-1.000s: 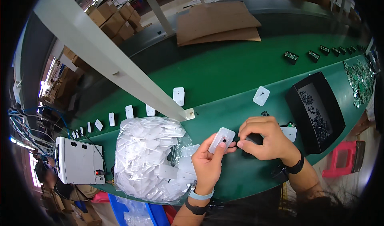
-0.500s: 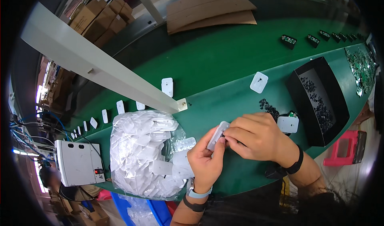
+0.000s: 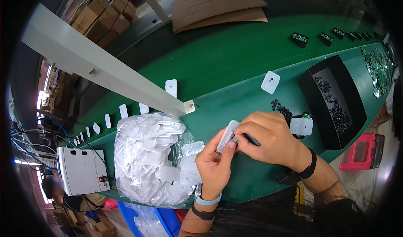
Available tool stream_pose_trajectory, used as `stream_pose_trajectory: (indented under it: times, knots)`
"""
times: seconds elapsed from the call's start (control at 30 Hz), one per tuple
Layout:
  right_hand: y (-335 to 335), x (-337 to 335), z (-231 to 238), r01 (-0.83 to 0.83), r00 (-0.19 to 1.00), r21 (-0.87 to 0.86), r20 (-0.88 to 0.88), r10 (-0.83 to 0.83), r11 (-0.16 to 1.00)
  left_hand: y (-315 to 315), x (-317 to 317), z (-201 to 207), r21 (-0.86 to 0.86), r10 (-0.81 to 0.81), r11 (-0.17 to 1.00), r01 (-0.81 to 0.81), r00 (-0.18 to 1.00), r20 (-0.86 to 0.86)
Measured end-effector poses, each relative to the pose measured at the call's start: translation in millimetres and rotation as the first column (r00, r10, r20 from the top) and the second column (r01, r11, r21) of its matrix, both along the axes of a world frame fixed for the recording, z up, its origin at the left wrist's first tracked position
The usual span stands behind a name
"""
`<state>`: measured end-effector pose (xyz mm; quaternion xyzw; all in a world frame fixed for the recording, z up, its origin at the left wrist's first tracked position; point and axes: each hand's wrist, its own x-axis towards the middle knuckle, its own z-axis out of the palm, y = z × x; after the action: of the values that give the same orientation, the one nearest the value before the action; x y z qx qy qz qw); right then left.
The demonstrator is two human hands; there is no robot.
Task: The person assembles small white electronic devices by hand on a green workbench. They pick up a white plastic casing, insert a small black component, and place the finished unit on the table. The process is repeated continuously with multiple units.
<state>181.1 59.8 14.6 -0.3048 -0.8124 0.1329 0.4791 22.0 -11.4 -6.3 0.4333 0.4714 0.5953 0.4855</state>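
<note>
While the left hand pinches its lower end between thumb and fingers, the white cover hangs above the green worktop, its long axis slanting from lower left to upper right. Any marking on it is too small to read. The right hand, fingers bunched at the cover's right side, pinches a pen-like black tool whose visible end points lower right. Compared with 0.5 s ago, that end now shows and the cover sits less edge-on. Leftward lies a bag of white covers; rightward, a black box.
</note>
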Motion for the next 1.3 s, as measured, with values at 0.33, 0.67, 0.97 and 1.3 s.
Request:
stream_pose_trajectory:
  times: [0.33, 0.67, 0.97, 1.3]
  knots:
    - [-5.8, 4.9, 4.4, -0.004, 1.000, -0.279, 0.028, 0.012, 0.960, 0.2, 0.2, 0.2, -0.031, -0.006, 0.999, 0.005, 1.000, -0.025]
    - [0.5, 10.8, 2.2, -0.223, 0.974, -0.656, -0.172, 0.145, 0.721, 2.6, -2.9, -2.3, -0.095, -0.013, 0.995, 0.018, 0.999, 0.049]
    - [12.5, 5.1, -6.5, -0.347, 0.910, -0.831, -0.411, -0.058, 0.434, 8.1, -10.8, -3.8, -0.156, 0.086, 0.987, -0.047, 0.963, 0.256]
    - [18.3, 8.0, -14.7, -0.288, 0.871, -0.755, -0.463, -0.168, 0.590, 11.0, -15.2, -1.6, -0.171, -0.014, 0.980, 0.099, 0.898, 0.440]
